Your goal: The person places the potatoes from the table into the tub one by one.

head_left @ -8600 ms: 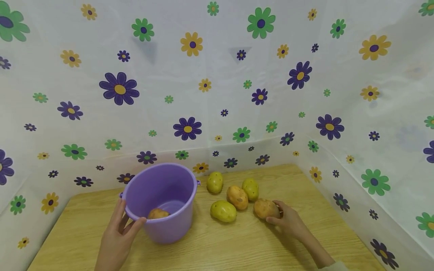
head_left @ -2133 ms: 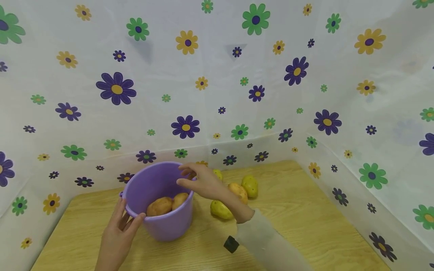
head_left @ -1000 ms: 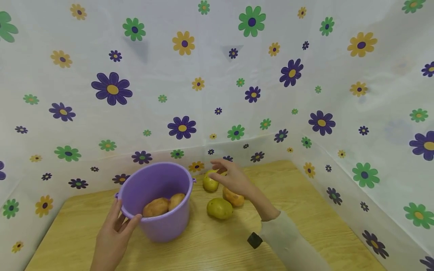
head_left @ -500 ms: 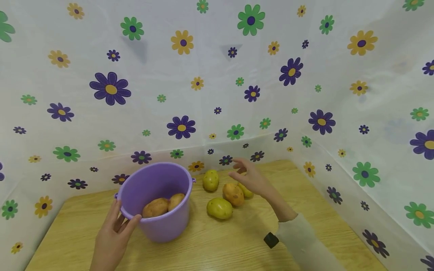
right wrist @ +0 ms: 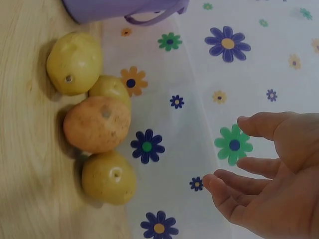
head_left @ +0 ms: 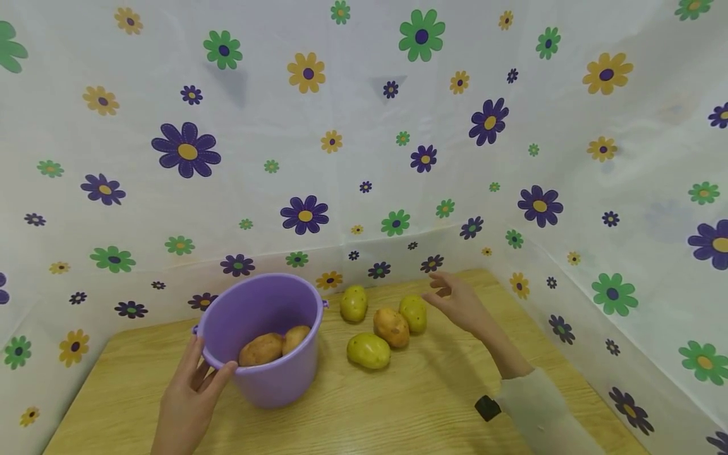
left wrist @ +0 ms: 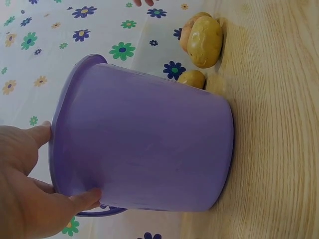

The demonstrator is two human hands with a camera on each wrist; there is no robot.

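A purple bucket (head_left: 267, 354) (left wrist: 144, 144) stands on the wooden table (head_left: 398, 411), with two brown potatoes (head_left: 272, 346) inside. My left hand (head_left: 190, 395) (left wrist: 30, 189) grips its near rim, thumb over the edge. Several potatoes lie to its right: a yellow one (head_left: 354, 303), another yellow one (head_left: 370, 351) (right wrist: 75, 62), an orange-brown one (head_left: 391, 327) (right wrist: 98, 124) and a greenish one (head_left: 413, 313) (right wrist: 108, 178). My right hand (head_left: 457, 303) (right wrist: 269, 174) hovers open just right of the greenish potato, holding nothing.
Flower-printed white sheets (head_left: 364, 158) wall in the table at the back and both sides. A black band (head_left: 487, 408) sits on my right wrist. Bare wood lies in front of the bucket and potatoes.
My right hand has swung rightward from over the bucket, past the potatoes, to the right of the greenish one. The left hand and the bucket stayed still.
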